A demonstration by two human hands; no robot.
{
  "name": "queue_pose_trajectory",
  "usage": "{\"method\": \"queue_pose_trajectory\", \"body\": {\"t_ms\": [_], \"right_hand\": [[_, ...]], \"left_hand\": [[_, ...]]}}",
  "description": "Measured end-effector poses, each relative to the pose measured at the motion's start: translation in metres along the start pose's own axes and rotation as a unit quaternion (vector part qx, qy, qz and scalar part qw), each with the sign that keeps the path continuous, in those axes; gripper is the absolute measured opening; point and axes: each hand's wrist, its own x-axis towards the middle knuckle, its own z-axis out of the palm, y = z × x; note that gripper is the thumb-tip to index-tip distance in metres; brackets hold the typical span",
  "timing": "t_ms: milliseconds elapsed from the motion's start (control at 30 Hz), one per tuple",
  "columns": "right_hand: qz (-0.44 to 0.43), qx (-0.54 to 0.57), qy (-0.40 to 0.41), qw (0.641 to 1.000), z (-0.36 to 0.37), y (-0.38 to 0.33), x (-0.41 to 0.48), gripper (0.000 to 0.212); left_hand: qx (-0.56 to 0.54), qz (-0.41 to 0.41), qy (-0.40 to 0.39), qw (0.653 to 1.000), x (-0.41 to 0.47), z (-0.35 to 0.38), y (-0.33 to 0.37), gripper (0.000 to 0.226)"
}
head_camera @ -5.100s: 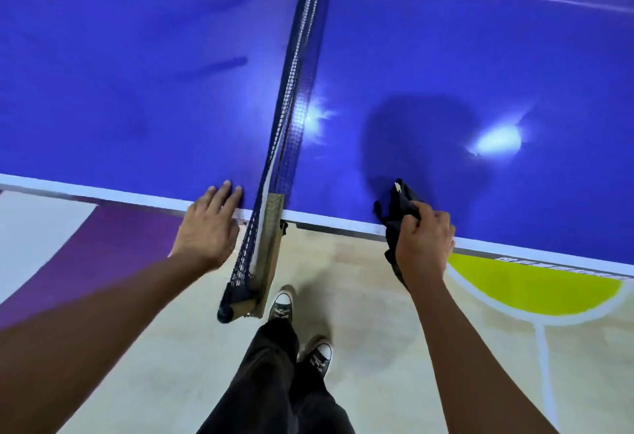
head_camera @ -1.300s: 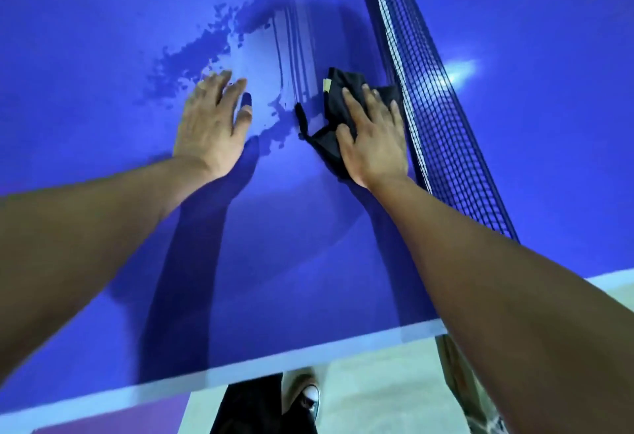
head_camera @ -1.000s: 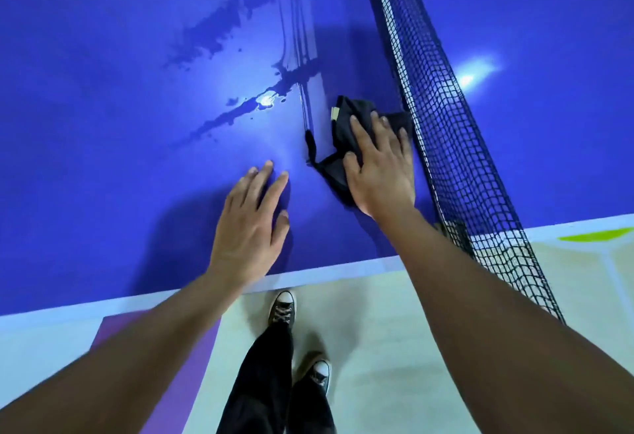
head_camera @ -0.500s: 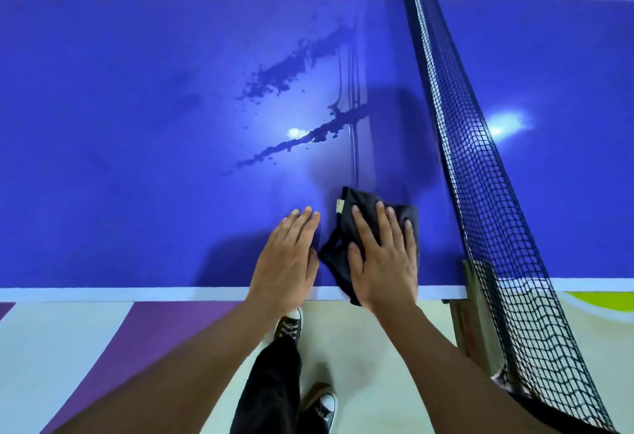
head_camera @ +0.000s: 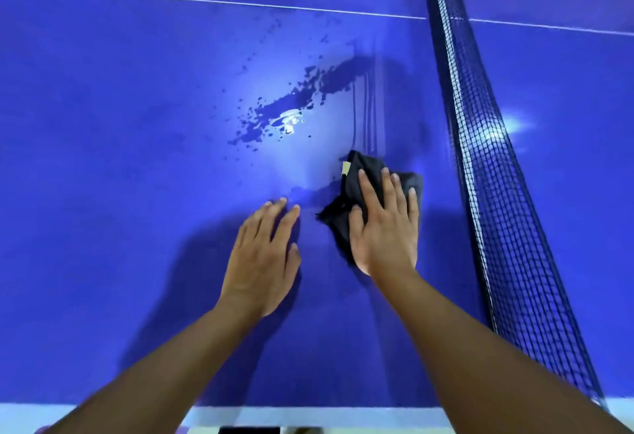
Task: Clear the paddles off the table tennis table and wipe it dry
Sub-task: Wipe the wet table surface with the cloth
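Both hands are down on the table [head_camera: 137, 145] — flat, palms on the blue top, on the left side of the net [head_camera: 497, 200]. On my feed the left hand [head_camera: 264, 258] lies open, fingers straight and close together, holding nothing, a little way in from the near edge. The right hand [head_camera: 384, 231] sits just beside it, nearer the net, fingers straight and slightly spread, pressing a black cloth [head_camera: 368, 164] onto the surface. I see the cloth bunched under the palm and fingers, with folds sticking out past the fingertips and on the thumb side. A small pale tag [head_camera: 345, 168] shows at its far left corner. The cloth lies between the left hand and the net, touching neither.

Water [head_camera: 302, 101] lies farther in from the hands — a dark, ragged patch with scattered drops around it, running diagonally toward the net, with a bright reflection in its middle. Thin straight streaks [head_camera: 367, 107] run from the cloth's far end toward the white line [head_camera: 206, 1] across the table. A glare [head_camera: 511, 125] shows on the other half, past the net. The white border [head_camera: 308, 414] of the near edge crosses the bottom of my view, with both forearms reaching over it. Blur softens the left fingertips, so I cannot tell whether they press or merely rest.
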Motion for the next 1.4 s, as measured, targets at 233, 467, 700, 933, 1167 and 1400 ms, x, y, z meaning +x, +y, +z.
{"method": "queue_pose_trajectory", "body": {"t_ms": [233,467,700,933,1167,1400], "right_hand": [[0.018,-0.01,0.007,1.0,0.005,-0.012,0.133,0.062],[0.034,0.0,0.003,0.999,0.003,-0.015,0.269,0.06],[0.034,0.003,0.015,0.999,0.002,-0.011,0.38,0.06],[0.0,-0.004,0.01,1.0,-0.002,-0.01,0.449,0.058],[-0.035,0.014,-0.018,0.999,-0.001,-0.027,0.437,0.057],[-0.148,0.015,-0.042,0.988,0.006,-0.059,0.336,0.06]], "left_hand": [[0.028,-0.093,0.02,0.995,0.132,-0.008,-0.065,0.06],[0.051,-0.116,0.008,0.992,0.153,0.0,-0.079,0.064],[0.059,-0.12,0.015,0.991,0.156,0.003,-0.077,0.065],[0.07,-0.113,0.015,0.991,0.162,0.006,-0.074,0.064],[0.07,-0.111,0.007,0.991,0.164,0.003,-0.08,0.06],[0.049,-0.103,0.015,0.993,0.163,0.003,-0.08,0.06]]}}
